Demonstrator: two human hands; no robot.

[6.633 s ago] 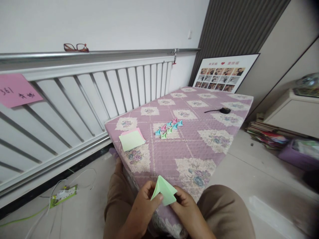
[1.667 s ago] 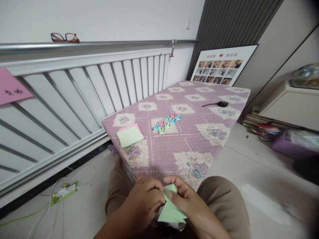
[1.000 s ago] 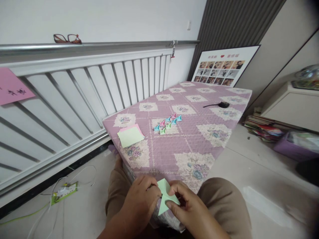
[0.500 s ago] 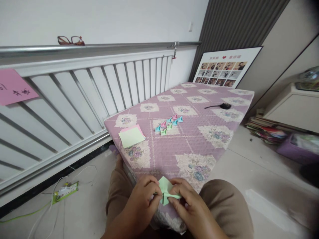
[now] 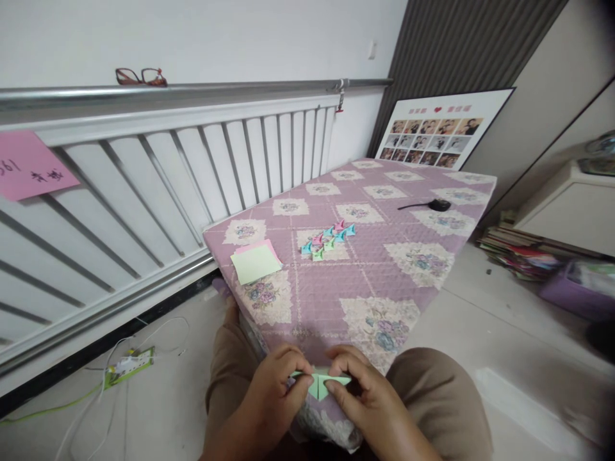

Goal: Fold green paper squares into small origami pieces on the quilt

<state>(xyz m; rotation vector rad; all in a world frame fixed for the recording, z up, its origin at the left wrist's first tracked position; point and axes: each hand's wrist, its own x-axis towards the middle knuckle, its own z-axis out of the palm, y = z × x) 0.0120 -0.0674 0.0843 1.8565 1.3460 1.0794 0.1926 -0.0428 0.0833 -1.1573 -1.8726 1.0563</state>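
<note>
A light green piece of folded paper [image 5: 318, 387] is pinched between both hands at the near end of the table. My left hand [image 5: 278, 387] grips its left side with thumb and fingers, covering part of it. On the right side, my right hand [image 5: 361, 389] holds the paper in the same kind of pinch. A centre crease shows between the thumbs, and the lower part comes to a point. Farther up the cloth stand several small folded paper pieces [image 5: 328, 244] in pink, blue and green. To their left lies a stack of paper sheets [image 5: 256, 263], pale green on top of pink.
A floral quilted cloth [image 5: 319, 307] covers the table. A black ladle-like object [image 5: 439, 205] lies at its right. A white radiator [image 5: 192, 186] runs along the left, with glasses [image 5: 141, 77] on the pipe above. A power strip [image 5: 129, 365] with cables is on the floor.
The upright upper flap of the green paper has come down, so the paper now looks flatter and wider. Both hands keep their pinch in nearly the same place. The view has shifted slightly.
</note>
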